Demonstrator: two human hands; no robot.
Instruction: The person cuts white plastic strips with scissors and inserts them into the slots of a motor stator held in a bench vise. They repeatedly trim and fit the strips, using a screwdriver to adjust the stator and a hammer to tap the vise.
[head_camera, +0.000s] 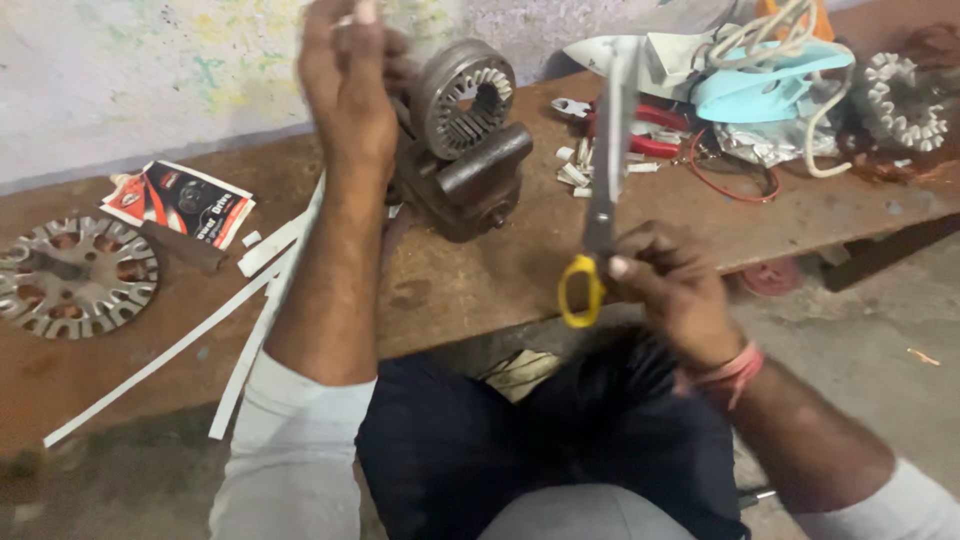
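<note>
Pretty cramped setup here. The desk (450, 290) is a low rusty-brown slab whose front edge runs right across the person's lap, and the only bare stretch is the middle bit between the two arms. The right end is piled with a pale blue plastic housing (760, 85), white cord and red-handled pliers (640, 125).

The right hand (670, 285) is closed around the yellow handle of a pair of scissors (600, 200), held blades-up just over the front edge; the blades look shut but they're blurred. The left hand (350, 85) is raised high, fingers pinched on something small and white at the top edge, can't tell what. Just beside it sits a grey motor stator (465, 95) with slotted teeth, gripped in a dark vise (470, 185).

Long white paper strips (255, 320) lie along the left. Far left, a flat red, black and white packet (185, 200) lies near a round slotted metal plate (75, 275).
</note>
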